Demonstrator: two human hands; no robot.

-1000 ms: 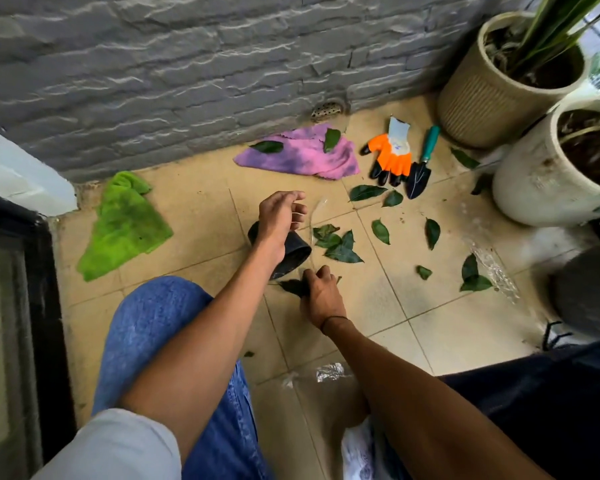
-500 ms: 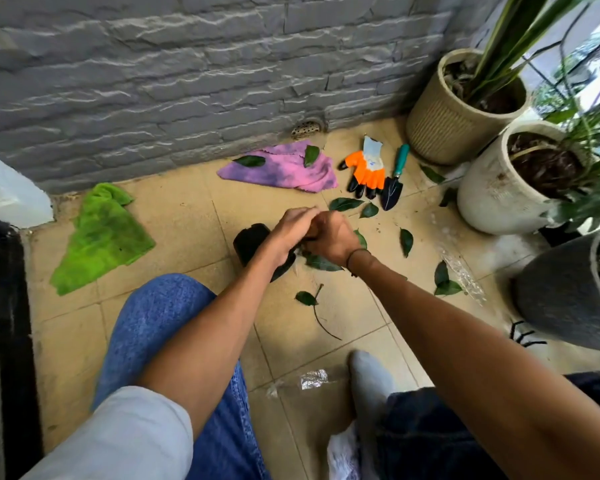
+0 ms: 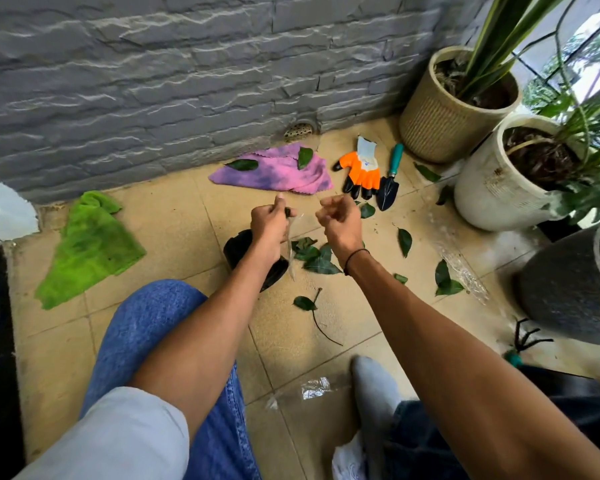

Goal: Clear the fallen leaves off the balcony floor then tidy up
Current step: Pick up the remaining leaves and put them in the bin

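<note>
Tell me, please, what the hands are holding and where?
Left hand pinches the clear plastic bag at its top edge; right hand is curled, its hold unclear.

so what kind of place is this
Most likely a home balcony: a tiled floor against a grey stone-look wall, potted plants in the corner, and a hand trowel beside a gardening glove.

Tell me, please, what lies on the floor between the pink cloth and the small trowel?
In the head view, an orange-and-black garden glove lies between the pink cloth and the trowel, beside the trowel.
</note>
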